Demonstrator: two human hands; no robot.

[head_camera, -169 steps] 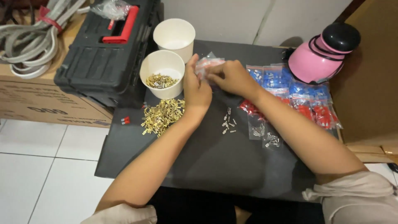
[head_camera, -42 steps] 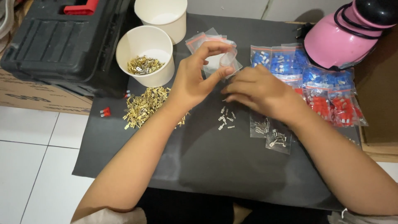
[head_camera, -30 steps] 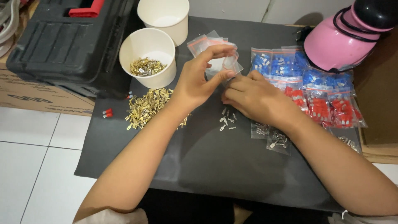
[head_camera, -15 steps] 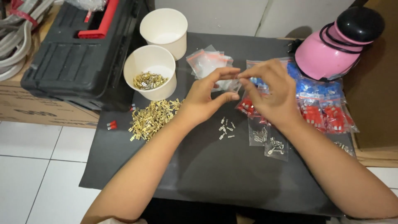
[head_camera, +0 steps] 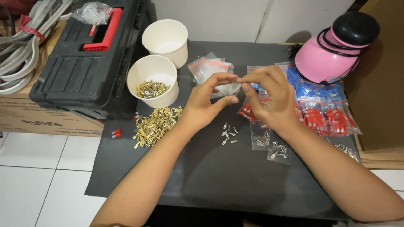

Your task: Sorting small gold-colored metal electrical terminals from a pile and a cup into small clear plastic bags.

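Observation:
Both hands are raised over a dark mat [head_camera: 219, 176]. My left hand [head_camera: 206, 103] and my right hand [head_camera: 269, 98] pinch a small clear plastic bag [head_camera: 229, 88] between their fingertips. Below them lies a little scatter of silver terminals [head_camera: 228, 134]. A pile of brass terminals [head_camera: 155, 125] sits to the left, next to a white paper cup [head_camera: 153, 80] partly filled with the same brass pieces. An empty white cup [head_camera: 165, 40] stands behind it. Two small bags of silver terminals [head_camera: 269, 143] lie below my right hand.
A black toolbox [head_camera: 90, 63] with a red handle is at the left on a cardboard box. A pink and black helmet-like object [head_camera: 332, 48] stands at the back right. Bags of blue and red connectors [head_camera: 324, 109] lie under it. Clear empty bags [head_camera: 208, 67] lie behind the hands.
The hands have stayed together on the small clear bag, lifting it slightly. The view has shifted a little; the silver terminals and the brass pile lie as before.

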